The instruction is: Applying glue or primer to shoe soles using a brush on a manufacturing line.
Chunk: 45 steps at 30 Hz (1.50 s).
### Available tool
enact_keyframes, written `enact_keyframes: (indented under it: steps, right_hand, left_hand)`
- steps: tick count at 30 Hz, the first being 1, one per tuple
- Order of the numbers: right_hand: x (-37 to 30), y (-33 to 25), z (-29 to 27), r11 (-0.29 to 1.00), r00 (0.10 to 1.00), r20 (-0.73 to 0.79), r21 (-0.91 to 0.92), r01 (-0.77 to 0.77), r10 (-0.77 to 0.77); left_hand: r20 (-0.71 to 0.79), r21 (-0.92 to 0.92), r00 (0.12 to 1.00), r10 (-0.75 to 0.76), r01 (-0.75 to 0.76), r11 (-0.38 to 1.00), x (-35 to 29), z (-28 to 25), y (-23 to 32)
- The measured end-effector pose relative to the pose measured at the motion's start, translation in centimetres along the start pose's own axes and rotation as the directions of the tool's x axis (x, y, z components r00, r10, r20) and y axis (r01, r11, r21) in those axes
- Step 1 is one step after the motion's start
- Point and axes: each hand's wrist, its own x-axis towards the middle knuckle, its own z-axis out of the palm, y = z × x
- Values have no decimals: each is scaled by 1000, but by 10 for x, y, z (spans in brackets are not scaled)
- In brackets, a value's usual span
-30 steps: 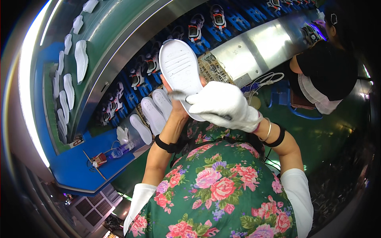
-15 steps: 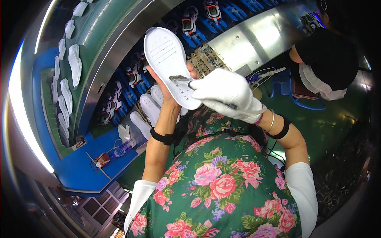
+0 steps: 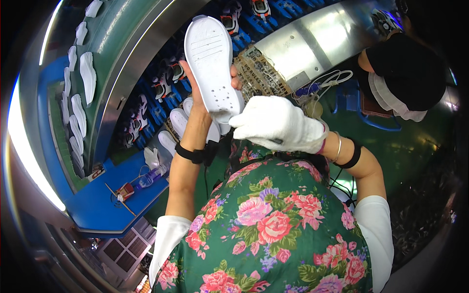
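Note:
A white shoe sole [image 3: 209, 56] is held up in front of me, heel-to-toe roughly upright, with grooves across its upper part and small holes lower down. My bare left hand [image 3: 197, 97] grips it from beneath, thumb at its left edge and fingertips at its right. My right hand [image 3: 276, 122], in a white knitted glove, is closed on a brush [image 3: 223, 115]. The brush's dark bristles lie against the sole's lower end; its handle is mostly hidden by the glove. Further white soles [image 3: 179, 122] lie behind my left forearm.
A green conveyor belt [image 3: 115, 46] at left carries several white soles [image 3: 88, 78]. Shoes on blue holders [image 3: 163, 88] line the far side, beside a metal panel [image 3: 305, 46] and taped cardboard [image 3: 259, 73]. A plastic bottle [image 3: 149, 178] stands on a blue table [image 3: 97, 205]. Another person [image 3: 405, 73] sits at right.
The brush has moved from the sole's middle down to its lower end. The sole has risen a little and turned more upright, with my left hand still holding it.

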Motion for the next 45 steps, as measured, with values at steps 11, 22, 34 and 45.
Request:
enact_keyframes:
  steps: [11, 22, 34, 45]
  right_hand:
    - [1, -5, 2, 966, 976, 187, -209, 152, -114]
    - [24, 5, -38, 766, 898, 31, 510, -392, 439]
    - [60, 29, -33, -18, 583, -46, 994, 104, 811]
    - [63, -10, -30, 597, 697, -238, 730, -331, 677]
  left_hand:
    - [215, 52, 935, -282, 278, 959, 8, -22, 10]
    - [264, 119, 964, -43, 12, 993, 34, 18, 66]
    - [97, -322, 736, 670, -614, 721, 9, 40, 111]
    - [142, -501, 946, 291, -185, 846, -41, 40, -26]
